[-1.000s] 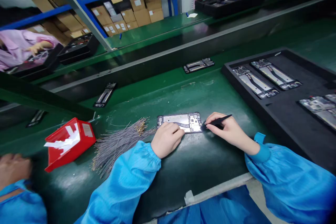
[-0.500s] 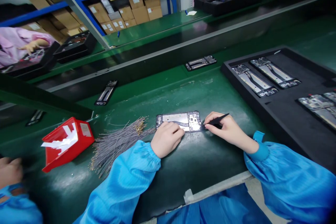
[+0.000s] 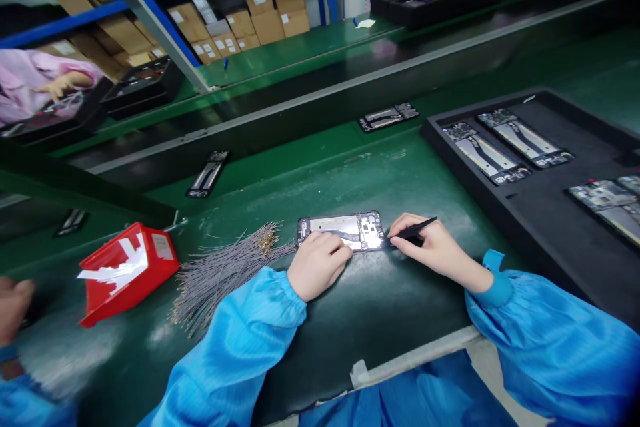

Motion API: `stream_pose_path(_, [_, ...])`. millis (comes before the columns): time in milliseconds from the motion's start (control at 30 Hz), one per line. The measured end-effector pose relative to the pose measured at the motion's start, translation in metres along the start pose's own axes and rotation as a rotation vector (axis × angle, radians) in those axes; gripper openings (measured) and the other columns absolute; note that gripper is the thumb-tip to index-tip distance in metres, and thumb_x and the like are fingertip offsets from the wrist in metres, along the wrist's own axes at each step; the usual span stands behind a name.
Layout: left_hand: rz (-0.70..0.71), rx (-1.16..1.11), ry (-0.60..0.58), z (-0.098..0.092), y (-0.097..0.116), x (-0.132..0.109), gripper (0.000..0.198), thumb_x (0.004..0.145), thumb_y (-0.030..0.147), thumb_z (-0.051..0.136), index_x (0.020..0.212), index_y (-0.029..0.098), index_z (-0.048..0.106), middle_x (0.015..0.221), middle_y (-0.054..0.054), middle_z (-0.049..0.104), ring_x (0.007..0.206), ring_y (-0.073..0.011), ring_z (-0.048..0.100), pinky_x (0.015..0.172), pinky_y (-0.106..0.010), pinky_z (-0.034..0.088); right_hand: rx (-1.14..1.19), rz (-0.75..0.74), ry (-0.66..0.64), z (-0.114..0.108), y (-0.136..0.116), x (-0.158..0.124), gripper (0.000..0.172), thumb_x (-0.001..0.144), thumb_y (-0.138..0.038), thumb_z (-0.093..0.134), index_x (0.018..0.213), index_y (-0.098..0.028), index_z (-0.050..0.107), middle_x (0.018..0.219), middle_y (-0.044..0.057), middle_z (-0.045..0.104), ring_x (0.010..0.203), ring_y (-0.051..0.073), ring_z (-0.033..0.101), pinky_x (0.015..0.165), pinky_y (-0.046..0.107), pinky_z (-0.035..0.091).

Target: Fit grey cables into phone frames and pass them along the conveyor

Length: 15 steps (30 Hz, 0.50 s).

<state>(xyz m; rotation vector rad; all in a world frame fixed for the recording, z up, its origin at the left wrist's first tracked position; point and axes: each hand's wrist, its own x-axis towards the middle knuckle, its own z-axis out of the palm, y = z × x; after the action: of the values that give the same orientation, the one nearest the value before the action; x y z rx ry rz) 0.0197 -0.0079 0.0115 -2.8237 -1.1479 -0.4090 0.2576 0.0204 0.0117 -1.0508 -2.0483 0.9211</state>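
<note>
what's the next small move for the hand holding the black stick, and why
Probably nudge the thin black stick left, tip onto the grey phone frame: the right hand pinches it, tip at the frame's right edge, while the left hand pins the frame to the green bench.

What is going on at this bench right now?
A person in blue sleeves is working on an opened phone body lying flat on the green bench. Their left hand rests on its near edge, holding it down. The right hand pinches a thin black tool with its tip at the phone's right end. A bundle of grey wires and a red bin lie to the left. A black tray with more phone bodies sits on the right.
</note>
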Motion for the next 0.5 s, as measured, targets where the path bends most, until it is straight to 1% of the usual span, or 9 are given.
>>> stream_pose_path(200, [-0.003,0.003,-0.008,0.0001,0.0000,0.0001,0.025,0.090,0.020,0.035,0.079,0.017,0.057,0.072,-0.002,0.053,0.068,-0.0143,0.044,0.063,-0.029,0.030,-0.040,-0.168,-0.037,0.0045,-0.0031,-0.0062,0.005,0.080,-0.015,0.050,0.081,-0.018,0.054,0.079,0.005,0.057,0.072,0.015,0.054,0.064,0.028,0.043])
stream_pose_path(300, [-0.004,0.004,-0.011,0.0000,-0.0003,-0.0002,0.024,0.090,0.020,0.036,0.080,0.017,0.058,0.072,-0.002,0.053,0.069,-0.0146,0.044,0.063,-0.029,0.031,-0.089,-0.216,-0.068,0.0066,-0.0052,-0.0087,0.007,0.081,-0.015,0.048,0.082,-0.019,0.053,0.079,0.005,0.056,0.070,0.015,0.052,0.063,0.028,0.042])
stream_pose_path(400, [-0.009,0.001,-0.006,0.0002,-0.0005,-0.0007,0.022,0.089,0.020,0.038,0.082,0.017,0.058,0.073,-0.002,0.054,0.070,-0.0150,0.045,0.063,-0.028,0.032,-0.105,-0.221,-0.089,0.0064,-0.0060,-0.0080,0.007,0.082,-0.016,0.046,0.082,-0.019,0.053,0.078,0.005,0.055,0.070,0.015,0.052,0.063,0.028,0.042])
stream_pose_path(500, [-0.038,-0.025,0.013,0.0011,-0.0013,-0.0003,0.021,0.088,0.020,0.038,0.082,0.018,0.058,0.073,-0.003,0.054,0.070,-0.0151,0.046,0.064,-0.028,0.034,-0.044,-0.164,-0.075,0.0028,-0.0050,-0.0028,0.009,0.084,-0.021,0.046,0.082,-0.019,0.055,0.081,0.005,0.054,0.074,0.015,0.053,0.066,0.028,0.043])
